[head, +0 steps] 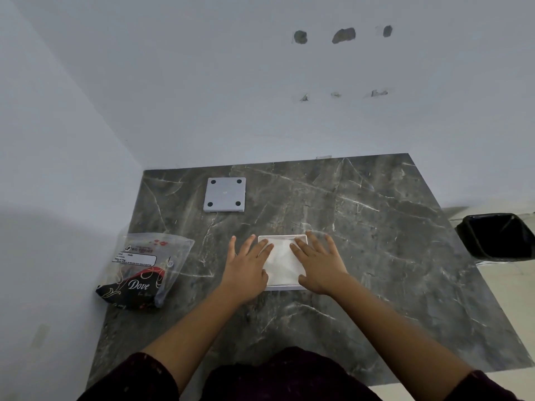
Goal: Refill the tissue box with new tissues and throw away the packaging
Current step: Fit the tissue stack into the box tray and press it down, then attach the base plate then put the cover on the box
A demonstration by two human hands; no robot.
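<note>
Single head-worn view, looking steeply down and forward over the marble tabletop [376, 256] toward the wall [231, 82], apparently at arm's length.

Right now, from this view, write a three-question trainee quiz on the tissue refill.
1. True or false: both hands lie flat on the tissues in the open box.
2. Where is the grey lid? A) on the box B) on the table, behind the box, feet up C) in the bin
3. Fill in: the wrapper lies to the person's ____ of the box.

Key
1. True: the left hand and right hand press on the white stack, fingers spread.
2. B
3. Left, near the wall, not yet in the bin.
</note>
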